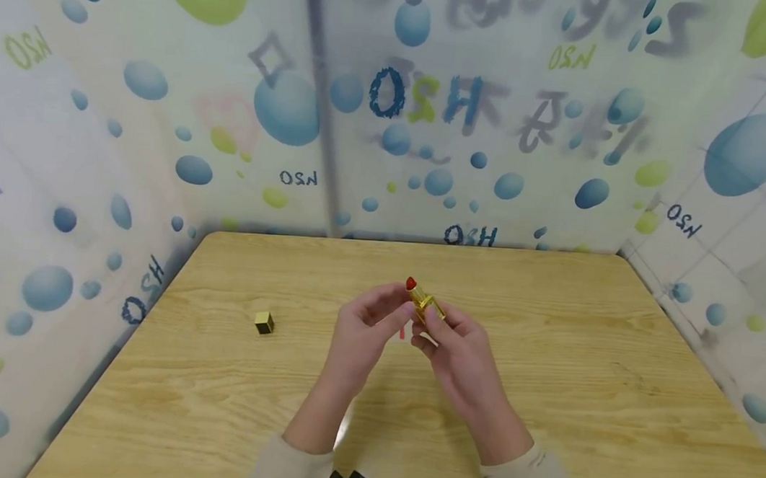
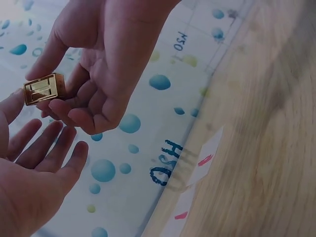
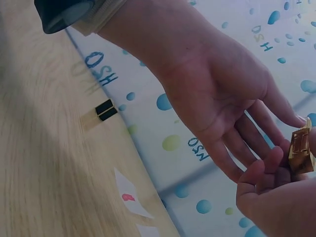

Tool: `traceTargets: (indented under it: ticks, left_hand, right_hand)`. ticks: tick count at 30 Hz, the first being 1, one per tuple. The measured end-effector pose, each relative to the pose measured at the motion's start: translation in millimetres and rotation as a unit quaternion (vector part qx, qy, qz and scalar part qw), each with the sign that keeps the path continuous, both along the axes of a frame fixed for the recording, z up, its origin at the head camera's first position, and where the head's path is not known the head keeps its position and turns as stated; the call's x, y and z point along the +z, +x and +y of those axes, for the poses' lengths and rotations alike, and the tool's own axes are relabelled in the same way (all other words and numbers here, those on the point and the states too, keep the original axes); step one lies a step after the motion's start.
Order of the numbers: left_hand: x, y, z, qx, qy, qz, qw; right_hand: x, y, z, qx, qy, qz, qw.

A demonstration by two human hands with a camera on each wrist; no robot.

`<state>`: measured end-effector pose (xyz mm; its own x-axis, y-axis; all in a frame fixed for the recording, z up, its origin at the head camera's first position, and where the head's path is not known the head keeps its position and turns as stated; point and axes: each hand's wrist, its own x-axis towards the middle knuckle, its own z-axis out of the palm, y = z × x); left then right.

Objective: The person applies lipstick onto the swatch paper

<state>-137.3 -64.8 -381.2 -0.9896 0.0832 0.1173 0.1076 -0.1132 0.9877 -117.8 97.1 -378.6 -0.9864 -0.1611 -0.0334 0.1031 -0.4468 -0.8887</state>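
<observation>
A lipstick with a red tip and a gold case (image 1: 421, 296) is raised above the table between both hands. My right hand (image 1: 464, 351) pinches its gold base between thumb and fingers. My left hand (image 1: 361, 335) is beside it, the thumb tip at the case and the other fingers spread apart in the left wrist view. That view shows the underside of the gold base (image 2: 44, 90). The right wrist view also shows the gold base (image 3: 300, 150) at its right edge. A small black-and-gold cap (image 1: 264, 323) stands on the table to the left.
White paper slips with red marks (image 2: 201, 160) lie on the wooden table (image 1: 186, 395) beyond the hands, mostly hidden by them in the head view. A patterned sheet (image 1: 525, 131) with blue and green drops encloses the table's back and sides.
</observation>
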Motion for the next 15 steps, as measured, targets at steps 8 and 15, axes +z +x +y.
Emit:
traceTargets:
  ticks: [8, 15]
  left_hand:
    - [-4.0, 4.7, 7.1, -0.003, -0.004, -0.009, 0.9999]
    - [-2.6, 8.8, 10.6, -0.039, 0.047, 0.001, 0.9981]
  right_hand:
    - [-6.2, 4.6, 1.7, 0.046, -0.037, -0.027, 0.998]
    - [-11.9, 5.4, 9.3, 0.144, -0.104, -0.024, 0.984]
